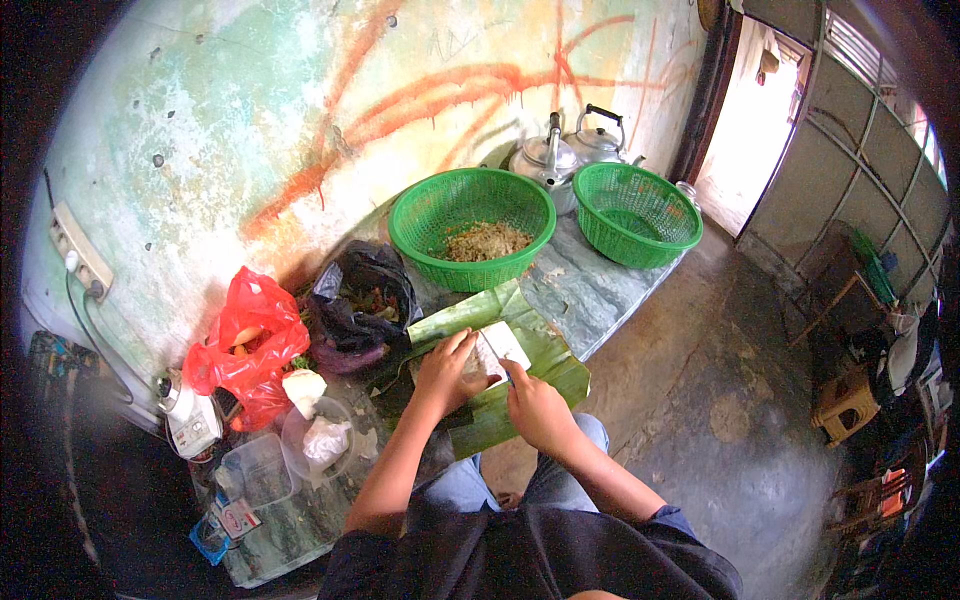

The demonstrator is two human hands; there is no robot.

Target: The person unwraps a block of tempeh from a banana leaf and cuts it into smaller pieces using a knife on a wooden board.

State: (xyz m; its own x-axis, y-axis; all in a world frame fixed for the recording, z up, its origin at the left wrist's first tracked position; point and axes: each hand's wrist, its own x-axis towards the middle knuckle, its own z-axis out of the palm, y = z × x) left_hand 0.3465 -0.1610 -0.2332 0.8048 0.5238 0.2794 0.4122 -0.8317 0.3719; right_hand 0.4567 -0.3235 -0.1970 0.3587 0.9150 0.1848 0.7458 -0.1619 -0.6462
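Note:
Before me, green banana leaves (pixel 559 375) lie spread over the near edge of the table. A white block, perhaps tofu (pixel 504 346), rests on them. My left hand (pixel 450 373) lies over the left part of the block, fingers pointing away from me and thumb towards the right. In my right hand (pixel 536 405) is a small knife (pixel 511 377) with a blue handle, its blade at the block's right part. Just beyond the leaves stands a green plastic basket (pixel 472 274) with a heap of pale, crumbly food (pixel 487 242) in it.
A second green basket (pixel 637 253) and two metal kettles (pixel 541 157) stand at the far right of the marble-patterned table (pixel 592 304). To the left are a black plastic bag (pixel 360 292), a red plastic bag (pixel 255 330), a kitchen scale (pixel 193 424) and clear plastic containers (pixel 259 469).

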